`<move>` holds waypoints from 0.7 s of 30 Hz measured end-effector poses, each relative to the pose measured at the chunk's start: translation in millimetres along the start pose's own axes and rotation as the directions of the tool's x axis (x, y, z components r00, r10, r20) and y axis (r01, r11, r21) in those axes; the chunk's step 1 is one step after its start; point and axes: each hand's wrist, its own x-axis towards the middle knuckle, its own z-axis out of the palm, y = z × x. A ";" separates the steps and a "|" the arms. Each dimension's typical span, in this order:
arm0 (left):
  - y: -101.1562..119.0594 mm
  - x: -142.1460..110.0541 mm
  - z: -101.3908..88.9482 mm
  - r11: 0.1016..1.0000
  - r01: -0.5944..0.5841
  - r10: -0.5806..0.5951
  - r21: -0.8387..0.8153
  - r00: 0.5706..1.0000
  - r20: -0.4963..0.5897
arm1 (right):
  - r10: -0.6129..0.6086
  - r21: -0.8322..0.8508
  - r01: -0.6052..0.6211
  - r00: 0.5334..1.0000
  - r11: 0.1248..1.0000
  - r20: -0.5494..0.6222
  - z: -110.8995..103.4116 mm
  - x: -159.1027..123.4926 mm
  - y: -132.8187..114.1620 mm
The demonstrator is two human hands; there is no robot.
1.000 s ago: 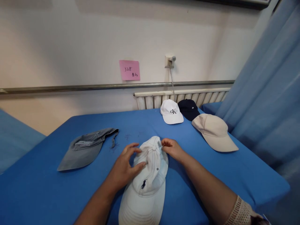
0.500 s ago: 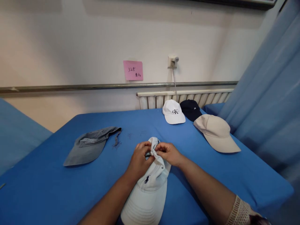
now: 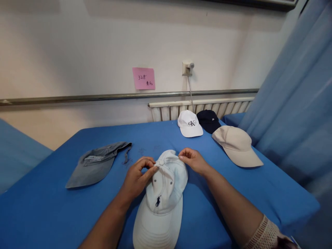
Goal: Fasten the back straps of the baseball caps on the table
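Observation:
A pale, nearly white baseball cap (image 3: 169, 204) with a dark horse-and-rider emblem lies in front of me, its brim toward me. My left hand (image 3: 137, 177) pinches the fabric at the left of the crown, thumb and fingers together. At the crown's far right edge, my right hand (image 3: 194, 161) pinches the cloth between thumb and fingertips. The crown stands up partly, with soft creases, and two eyelets show on its front. Its back strap is hidden behind the crown.
A grey cap (image 3: 94, 166) lies at left on the blue-covered bed (image 3: 103, 216). Toward the back right are a white cap (image 3: 190, 124), a navy cap (image 3: 208, 121) and a beige cap (image 3: 237, 145). A radiator (image 3: 168, 112) runs along the wall; a blue curtain (image 3: 293, 103) hangs at right.
My hands have moved apart from the gathered back of the pale cap to the two sides of its crown. The crown has opened out and looks fuller.

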 end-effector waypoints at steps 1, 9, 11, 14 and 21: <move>-0.1 0.3 -0.6 1.000 0.009 -0.009 -0.012 1.000 -0.006 | -0.020 -0.036 0.020 1.000 0.999 -0.014 0.2 -1.1 -1.2; -15.9 -2.6 3.8 0.992 0.084 -0.087 -0.091 0.996 -0.024 | -0.165 -0.535 0.258 0.962 0.805 0.216 0.5 -19.0 -20.0; -17.8 -3.7 5.0 0.989 0.102 -0.104 -0.108 0.994 -0.015 | -0.150 -0.647 0.288 0.954 0.706 0.261 2.9 -22.4 -22.7; -16.0 -4.0 6.6 0.984 0.115 -0.118 -0.133 0.993 -0.012 | -0.106 -0.766 0.281 0.957 0.578 0.271 9.3 -24.7 -23.4; -17.1 -2.3 7.7 0.984 0.123 -0.124 -0.130 0.992 -0.005 | 0.039 -0.865 0.186 0.972 0.465 0.230 19.4 -21.4 -12.6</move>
